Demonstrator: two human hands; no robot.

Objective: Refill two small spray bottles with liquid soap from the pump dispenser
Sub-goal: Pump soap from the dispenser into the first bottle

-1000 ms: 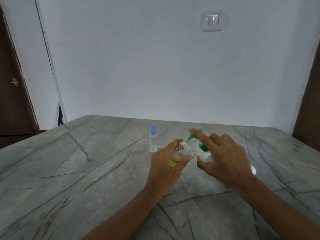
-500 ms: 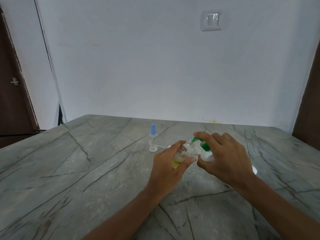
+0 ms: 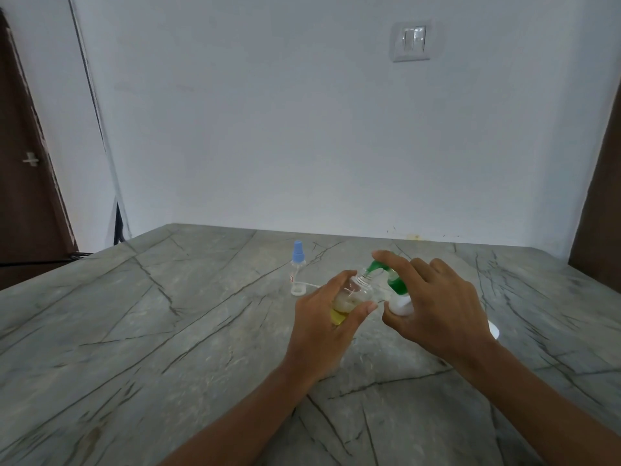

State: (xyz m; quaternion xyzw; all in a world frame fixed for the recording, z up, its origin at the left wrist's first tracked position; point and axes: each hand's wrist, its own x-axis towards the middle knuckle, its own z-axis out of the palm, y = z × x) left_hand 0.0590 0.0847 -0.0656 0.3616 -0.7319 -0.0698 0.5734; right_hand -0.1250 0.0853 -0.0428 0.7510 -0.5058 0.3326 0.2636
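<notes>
Plastic: one capped spray bottle [image 3: 297, 269], one uncapped spray bottle [image 3: 355, 293], one pump dispenser [image 3: 400, 299].

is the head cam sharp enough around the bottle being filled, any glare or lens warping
Head view: soft, even light, no hard shadows or glare on the table; the clear bottle in the left hand and pump dispenser held by the right hand look slightly soft, yellow soap visible; the wide lens makes the door at left lean.

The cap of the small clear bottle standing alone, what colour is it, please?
Light blue plastic spray cap, clearest in the head view.
</notes>
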